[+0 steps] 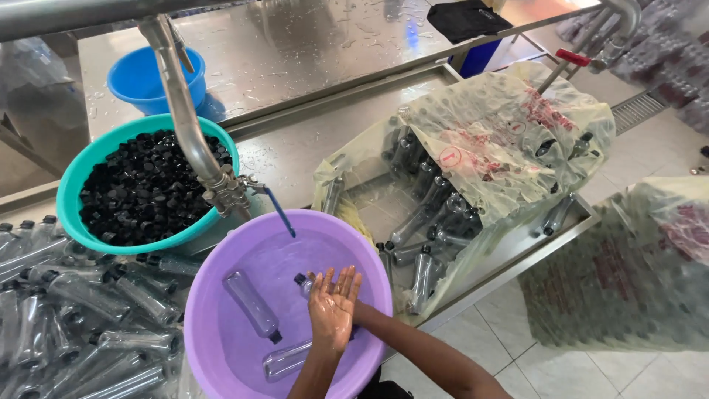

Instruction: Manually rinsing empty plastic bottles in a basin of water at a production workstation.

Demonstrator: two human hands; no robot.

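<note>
Over a purple basin (214, 325) of water, two hands (332, 307) are pressed together, fingers spread, with a capped clear bottle (303, 284) apparently between them, while two bottles float washed or waiting and a bagful (473, 170) remains alongside.

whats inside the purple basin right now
Inside the round purple plastic basin lie water and clear plastic bottles with black caps, three visible. Two pressed-together hands cover part of one bottle; whether they hold anything between them cannot be seen.
</note>
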